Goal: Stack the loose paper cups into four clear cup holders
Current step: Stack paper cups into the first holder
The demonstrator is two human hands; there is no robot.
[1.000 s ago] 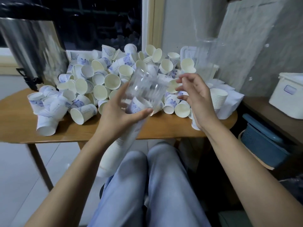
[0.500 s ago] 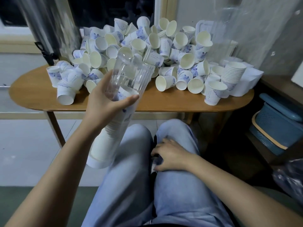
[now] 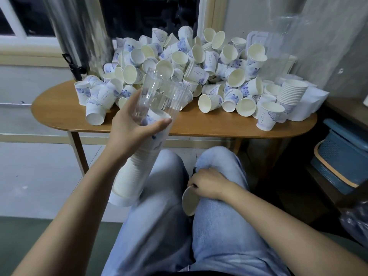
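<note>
**Cup holder in the left hand, one cup under the right**

On my feed the clear cup holder (image 3: 159,96) is tilted. Its open mouth is up over the near edge of the wooden table (image 3: 219,129), and its lower end is down beside the left thigh. A nested stack of cups (image 3: 129,176) fills its lower part, reaching up to about where it is held. The left hand (image 3: 129,130) wraps round the holder's middle, thumb across the front and fingers behind.

The right hand (image 3: 207,184) lies low between the knees. Its fingers curl onto the rim of a single paper cup (image 3: 190,202), which lies on its side between the thighs with its mouth facing me.

The loose cups (image 3: 199,62) are heaped across the table, most on their sides, with a metal urn (image 3: 79,36) at the left end. A short upright stack (image 3: 291,92) stands at the right end. A blue basket (image 3: 342,156) sits on the floor to the right.
</note>
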